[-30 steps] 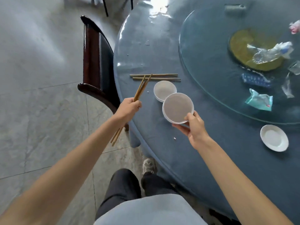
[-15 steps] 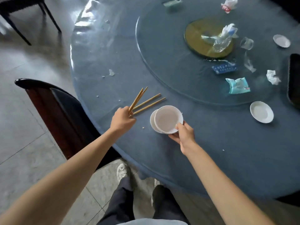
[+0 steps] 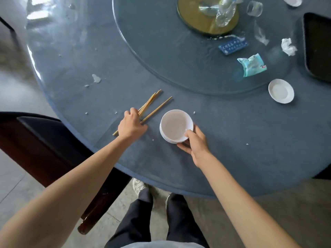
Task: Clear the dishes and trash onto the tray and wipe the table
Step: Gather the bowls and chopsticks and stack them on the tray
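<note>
My right hand (image 3: 194,144) grips the near rim of a white bowl (image 3: 175,125) that sits stacked in a second white bowl on the blue round table (image 3: 250,158). My left hand (image 3: 131,125) is closed on a bundle of wooden chopsticks (image 3: 149,102), its fingers down on another chopstick (image 3: 157,109) lying on the table. A small white saucer (image 3: 280,90) lies to the right. The dark tray (image 3: 317,45) shows at the far right edge.
The glass turntable (image 3: 161,42) carries a crushed plastic bottle (image 3: 224,12), a blue packet (image 3: 233,45), a teal wrapper (image 3: 252,64), a crumpled tissue (image 3: 287,46) and a glass (image 3: 254,8). A dark chair (image 3: 44,140) stands at the table's left edge. White spills (image 3: 96,78) dot the cloth.
My right hand set its bowl into the other bowl, making one stack. My left hand, with its chopsticks, came down onto the pair lying on the table. The view swung right.
</note>
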A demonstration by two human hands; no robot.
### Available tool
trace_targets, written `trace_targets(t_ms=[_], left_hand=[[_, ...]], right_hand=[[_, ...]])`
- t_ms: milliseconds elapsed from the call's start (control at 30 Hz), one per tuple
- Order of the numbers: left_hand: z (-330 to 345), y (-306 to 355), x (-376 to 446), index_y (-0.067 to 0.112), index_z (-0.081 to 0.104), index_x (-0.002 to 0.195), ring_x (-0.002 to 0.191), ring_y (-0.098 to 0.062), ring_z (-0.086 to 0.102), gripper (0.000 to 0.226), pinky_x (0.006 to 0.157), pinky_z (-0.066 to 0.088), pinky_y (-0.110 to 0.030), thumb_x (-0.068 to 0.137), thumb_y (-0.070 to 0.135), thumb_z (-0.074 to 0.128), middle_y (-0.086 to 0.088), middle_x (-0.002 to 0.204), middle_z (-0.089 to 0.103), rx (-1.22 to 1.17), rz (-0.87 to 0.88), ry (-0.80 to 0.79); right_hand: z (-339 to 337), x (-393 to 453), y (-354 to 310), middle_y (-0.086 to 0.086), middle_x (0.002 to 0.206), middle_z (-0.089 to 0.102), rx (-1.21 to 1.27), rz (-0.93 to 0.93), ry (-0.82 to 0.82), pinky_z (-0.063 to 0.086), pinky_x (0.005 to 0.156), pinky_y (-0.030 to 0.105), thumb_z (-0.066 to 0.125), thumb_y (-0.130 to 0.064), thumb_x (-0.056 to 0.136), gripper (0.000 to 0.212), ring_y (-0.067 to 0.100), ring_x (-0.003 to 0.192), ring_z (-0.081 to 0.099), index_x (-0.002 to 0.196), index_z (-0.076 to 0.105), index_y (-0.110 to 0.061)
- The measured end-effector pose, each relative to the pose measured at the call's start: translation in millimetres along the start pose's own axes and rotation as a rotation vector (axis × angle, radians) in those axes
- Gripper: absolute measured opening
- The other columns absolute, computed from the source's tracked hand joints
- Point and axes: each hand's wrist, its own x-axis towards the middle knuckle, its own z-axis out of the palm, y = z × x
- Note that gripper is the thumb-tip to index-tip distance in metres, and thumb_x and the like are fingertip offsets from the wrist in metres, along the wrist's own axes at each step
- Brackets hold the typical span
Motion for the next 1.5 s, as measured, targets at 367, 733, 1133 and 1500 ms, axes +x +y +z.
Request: trace_targets(t_ms=[367,733,1133,1500], left_hand=[[-11.9,7.0,22.5,0.011,0.056,0.087,0.075,-0.030,0.057,0.028,0.063,0.041,-0.034,0.074,0.035,0.064,-0.006,0.086,0.058,0.142,0.007,0.030],[-5.2,12.2,23.5,0.011,0.067,0.095,0.093,-0.034,0.060,0.031,0.070,0.045,-0.035,0.082,0.037,0.055,-0.011,0.092,0.064,0.329,0.034,0.023],[-16.1,32.7,-10.6,0.011,0.052,0.075,0.077,-0.039,0.057,0.030,0.066,0.043,-0.036,0.092,0.031,0.038,-0.017,0.083,0.062,0.026,0.000,-0.031],[31.3,127.7,-96.6,0.013,0.050,0.064,0.049,-0.022,0.041,0.020,0.048,0.037,-0.029,0.074,0.030,0.046,-0.002,0.053,0.049,-0.368,0.030,-0.198]], right_hand=[[0.2,3.7,4.0,0.015,0.129,0.063,0.102,0.110,-0.025,0.065,0.072,0.041,0.049,-0.013,0.099,0.035,0.028,0.104,0.070,0.132,0.057,-0.021],[-0.3,2.4,1.6,0.014,0.129,0.062,0.103,0.125,-0.031,0.064,0.083,0.046,0.047,-0.011,0.100,0.038,0.030,0.106,0.071,0.136,0.054,-0.018],[-23.3,-17.7,5.6,0.003,0.110,0.064,0.165,0.086,0.028,0.065,0.074,0.043,0.045,-0.010,0.096,0.041,0.022,0.084,0.071,0.132,0.059,-0.026],[-151.1,-72.7,17.7,0.001,0.109,0.059,0.326,-0.007,0.113,0.064,0.066,0.037,0.046,-0.008,0.094,0.036,0.021,0.066,0.075,0.123,0.064,-0.022]])
